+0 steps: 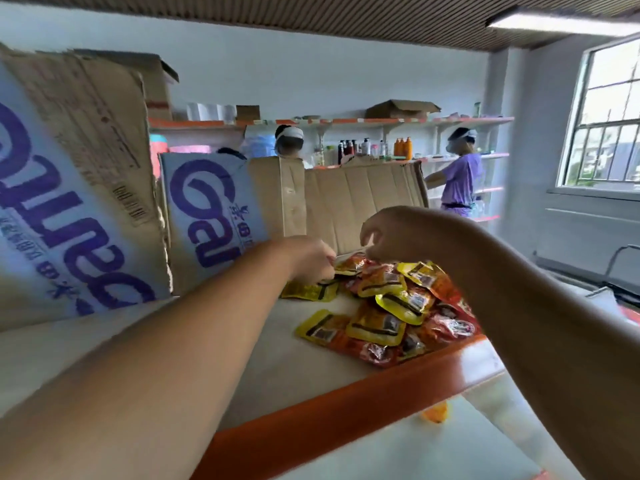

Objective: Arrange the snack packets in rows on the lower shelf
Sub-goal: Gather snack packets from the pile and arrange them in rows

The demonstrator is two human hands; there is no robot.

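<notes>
Far-left box: a big torn cardboard carton (69, 188) with a white face and purple lettering, leaning on the shelf.
Second box: a smaller cardboard carton with the same purple lettering (211, 216), just right of the first.
Left hand: the left hand (311, 259) reaches in, fingers curled, pinching the left end of a red-and-orange foil snack packet (351, 263).
Held packet: at the back of the heap, between both hands; blur hides its far edge.
Right hand: the right hand (391, 233) hangs fingers-down, fingertips closed on the same packet's pale top seam.
Heap: a loose pile of yellow and red foil snack packets (398, 313), overlapping, not in rows, near the shelf's front edge.
Shelf: a white shelf board with an orange front lip (346, 403) bears boxes and heap.
Open box: a plain brown carton with raised flaps (360, 199) behind the heap.
Lower shelf: a white board below (433, 448), with one orange packet (435, 412) on it.
Background: two people in white caps (462, 171) at wall shelves of bottles.
</notes>
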